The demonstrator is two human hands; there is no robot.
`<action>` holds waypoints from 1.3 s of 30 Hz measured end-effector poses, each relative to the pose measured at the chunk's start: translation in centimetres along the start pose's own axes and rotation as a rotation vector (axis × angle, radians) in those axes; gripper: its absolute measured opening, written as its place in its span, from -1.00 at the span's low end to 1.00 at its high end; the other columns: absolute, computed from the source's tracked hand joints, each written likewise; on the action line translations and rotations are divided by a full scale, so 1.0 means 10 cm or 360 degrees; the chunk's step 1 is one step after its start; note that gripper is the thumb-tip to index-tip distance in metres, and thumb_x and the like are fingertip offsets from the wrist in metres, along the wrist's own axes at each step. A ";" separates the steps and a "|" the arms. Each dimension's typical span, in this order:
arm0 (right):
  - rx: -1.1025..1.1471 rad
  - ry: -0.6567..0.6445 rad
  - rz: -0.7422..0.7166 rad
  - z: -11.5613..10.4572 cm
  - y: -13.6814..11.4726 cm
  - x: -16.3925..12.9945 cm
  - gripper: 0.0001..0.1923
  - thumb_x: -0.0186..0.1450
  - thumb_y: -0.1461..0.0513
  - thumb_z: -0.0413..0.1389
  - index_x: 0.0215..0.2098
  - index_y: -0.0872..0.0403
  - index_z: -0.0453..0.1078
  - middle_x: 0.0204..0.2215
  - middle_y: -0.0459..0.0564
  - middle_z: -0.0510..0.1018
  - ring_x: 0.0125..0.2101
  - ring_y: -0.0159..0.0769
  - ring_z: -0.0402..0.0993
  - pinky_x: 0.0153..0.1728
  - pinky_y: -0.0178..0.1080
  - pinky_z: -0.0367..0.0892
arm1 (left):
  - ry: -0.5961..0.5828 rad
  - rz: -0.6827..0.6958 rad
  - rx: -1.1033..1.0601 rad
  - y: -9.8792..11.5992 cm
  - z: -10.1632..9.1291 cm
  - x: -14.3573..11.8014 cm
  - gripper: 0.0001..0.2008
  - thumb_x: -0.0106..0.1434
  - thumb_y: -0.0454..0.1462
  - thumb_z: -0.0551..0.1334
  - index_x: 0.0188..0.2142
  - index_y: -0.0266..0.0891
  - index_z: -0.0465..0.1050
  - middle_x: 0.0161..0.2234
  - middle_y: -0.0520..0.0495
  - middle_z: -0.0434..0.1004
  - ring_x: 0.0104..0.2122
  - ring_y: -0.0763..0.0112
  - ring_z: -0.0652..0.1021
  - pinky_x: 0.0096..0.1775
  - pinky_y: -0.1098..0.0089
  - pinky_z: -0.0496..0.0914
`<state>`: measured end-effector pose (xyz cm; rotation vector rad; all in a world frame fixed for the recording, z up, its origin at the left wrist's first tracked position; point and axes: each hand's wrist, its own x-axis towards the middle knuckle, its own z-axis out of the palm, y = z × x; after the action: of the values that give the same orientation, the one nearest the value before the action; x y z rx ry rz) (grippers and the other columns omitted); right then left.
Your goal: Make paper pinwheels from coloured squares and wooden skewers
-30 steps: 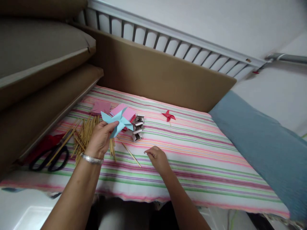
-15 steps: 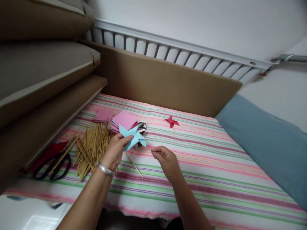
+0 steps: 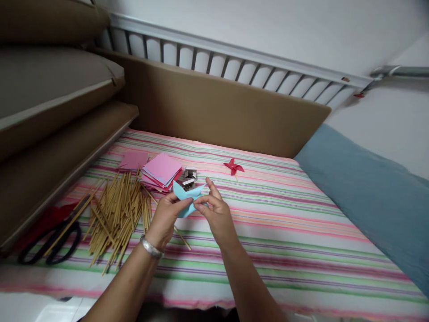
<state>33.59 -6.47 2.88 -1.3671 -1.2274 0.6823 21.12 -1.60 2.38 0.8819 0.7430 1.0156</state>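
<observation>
A light blue paper pinwheel [image 3: 184, 193] with its points folded inward is held up over the cloth. My left hand [image 3: 166, 215], a silver bangle on its wrist, pinches it from the left with the thumb on top. My right hand [image 3: 217, 215] has thumb and index finger pinched together at the pinwheel's middle, the other fingers raised along its right side. Whatever is between those fingertips is too small to make out. Just behind the pinwheel are two small open boxes, a farther box [image 3: 191, 173] and a nearer box [image 3: 189, 184], with dark contents.
Stacked pink paper squares [image 3: 163, 168] and a smaller pink pile [image 3: 133, 160] lie at the back left. Thin wooden sticks [image 3: 117, 210] are heaped nearer, beside black-handled scissors [image 3: 60, 243]. A red pinwheel [image 3: 233, 167] lies farther back on the striped cloth [image 3: 284, 223].
My right hand has moved left and now meets the blue pinwheel at its middle. The pinwheel is tilted differently in my left hand. The whole view has shifted slightly.
</observation>
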 end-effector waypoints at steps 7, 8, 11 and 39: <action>0.0149 0.0009 0.0117 -0.01 0.06 0.01 -0.94 0.07 0.26 0.17 -0.47 0.00 0.50 0.24 -0.07 0.09 0.23 -0.14 -0.03 0.13 -0.10 0.01 | -0.0054 -0.0093 -0.0020 -0.03 0.02 -0.02 -0.78 -0.05 -0.29 0.38 -0.34 -0.30 0.57 -0.37 -0.08 0.61 -0.42 0.46 0.51 -0.32 0.49 0.34; 0.0157 0.0009 0.0135 -0.01 0.06 0.01 -0.93 0.06 0.26 0.17 -0.47 0.00 0.50 0.24 -0.07 0.11 0.23 -0.14 -0.02 0.12 -0.10 0.04 | -0.0057 -0.0103 -0.0021 -0.03 0.02 -0.02 -0.77 -0.05 -0.29 0.38 -0.34 -0.30 0.57 -0.38 -0.09 0.61 -0.43 0.47 0.51 -0.33 0.49 0.33; 0.0139 0.0016 0.0153 0.00 0.05 0.01 -0.94 0.06 0.27 0.17 -0.47 0.01 0.50 0.21 -0.03 0.16 0.22 -0.14 0.01 0.10 -0.10 0.06 | -0.0041 -0.0108 -0.0007 -0.03 0.00 -0.02 -0.76 -0.07 -0.28 0.39 -0.34 -0.30 0.57 -0.39 -0.08 0.61 -0.45 0.48 0.50 -0.36 0.50 0.32; 0.0514 0.0062 0.0233 0.07 0.08 -0.05 -0.95 0.04 0.24 0.21 -0.48 0.04 0.46 -0.44 -0.09 0.52 -0.35 -0.30 0.41 -0.25 -0.24 0.28 | -0.0072 0.0053 0.0182 0.02 -0.02 -0.04 -0.81 -0.07 -0.27 0.38 -0.39 -0.25 0.58 -0.44 -0.01 0.59 -0.46 0.47 0.47 -0.37 0.49 0.31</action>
<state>33.01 -6.54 1.86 -1.1999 -0.9445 0.9100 20.80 -1.86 2.49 1.0156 0.7559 0.9867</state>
